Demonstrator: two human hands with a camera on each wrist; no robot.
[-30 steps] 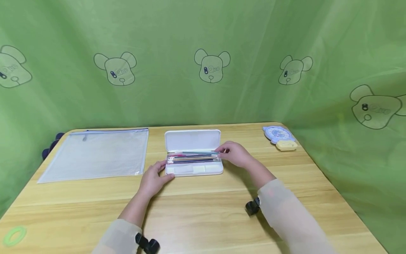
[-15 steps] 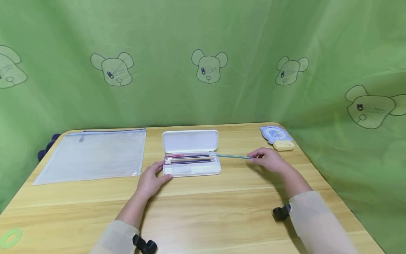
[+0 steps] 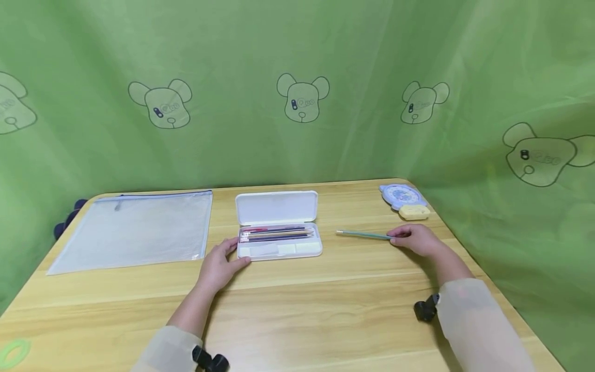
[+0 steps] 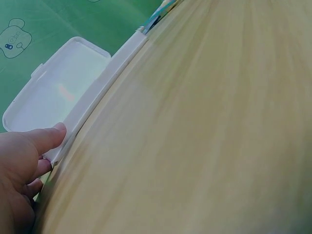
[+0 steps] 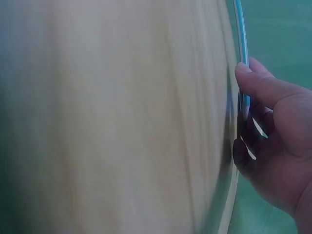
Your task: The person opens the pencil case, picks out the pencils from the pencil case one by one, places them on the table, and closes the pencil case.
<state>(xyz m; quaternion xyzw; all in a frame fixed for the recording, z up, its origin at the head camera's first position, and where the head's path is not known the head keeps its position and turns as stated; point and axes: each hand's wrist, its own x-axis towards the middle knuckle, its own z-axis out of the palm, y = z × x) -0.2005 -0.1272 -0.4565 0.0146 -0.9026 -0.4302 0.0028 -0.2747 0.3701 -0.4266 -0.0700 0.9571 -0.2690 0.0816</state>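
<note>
A white pencil case lies with its lid up in the middle of the table; several pencils fill its rear compartment, and pale pieces sit in the front one. My left hand holds the case's left end, thumb on the front wall and fingers round the side, as the left wrist view shows. To the right of the case, my right hand pinches a teal pencil near its tip between thumb and fingers. In the right wrist view that pencil extends up past the thumb.
A translucent zip pouch lies flat on the left. At the back right are a blue round clock-like item and a yellow block. A green ring lies at the front left. Green curtain surrounds the wooden table.
My right hand has drawn the teal pencil out of the case and carried it right, low over the table. My left hand stays at the case's left end.
</note>
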